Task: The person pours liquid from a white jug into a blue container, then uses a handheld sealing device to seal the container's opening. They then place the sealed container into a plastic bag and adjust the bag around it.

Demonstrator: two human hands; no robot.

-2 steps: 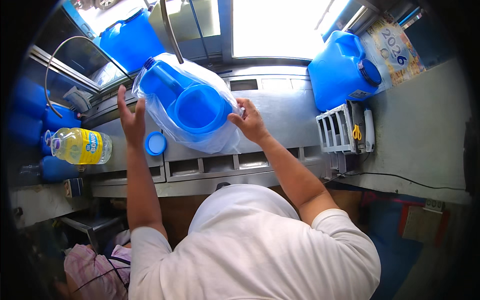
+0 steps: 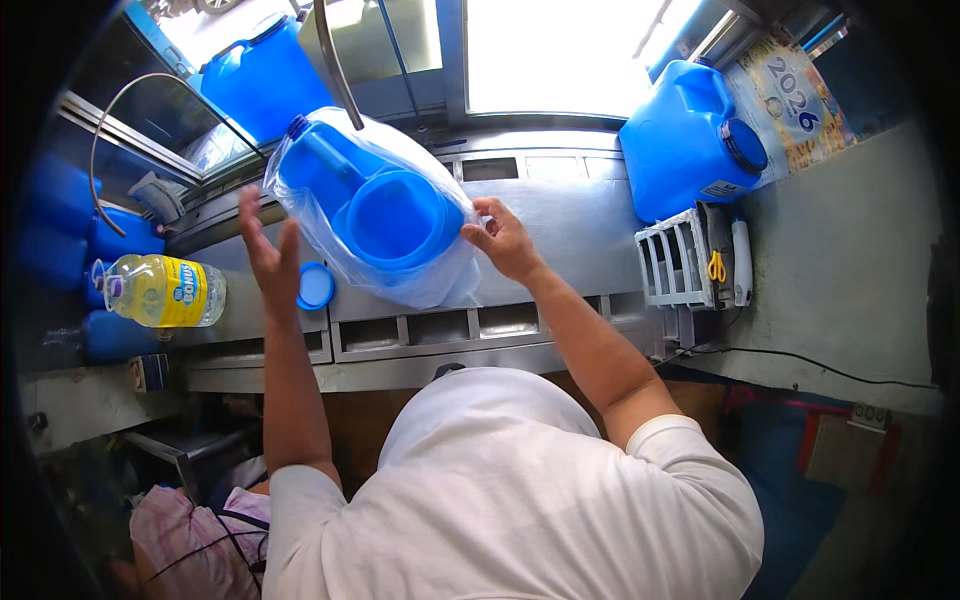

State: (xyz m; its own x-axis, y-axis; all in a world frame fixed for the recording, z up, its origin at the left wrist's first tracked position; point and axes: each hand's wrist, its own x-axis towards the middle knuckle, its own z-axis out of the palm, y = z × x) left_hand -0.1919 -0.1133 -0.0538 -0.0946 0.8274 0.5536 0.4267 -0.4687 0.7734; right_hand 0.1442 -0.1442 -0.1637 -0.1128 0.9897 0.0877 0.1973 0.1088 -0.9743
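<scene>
A blue plastic water jug with a handle and a wide round mouth stands on the metal counter. Around it hangs a clear plastic bag, bunched at the near side. My right hand pinches the bag's right edge, thumb and forefinger beside the jug's wide mouth. To the left of the jug, my left hand is raised with its fingers apart and nothing in it. A round blue cap lies on the counter just beside my left wrist.
At the left lies a clear bottle with a yellow label. A large blue container stands back right, beside a white rack holding yellow-handled scissors. A curved metal spout hangs over the jug. Another person is at lower left.
My left hand has shifted slightly to the right and turned a little, its fingers still apart. My right hand stays at the bag's edge.
</scene>
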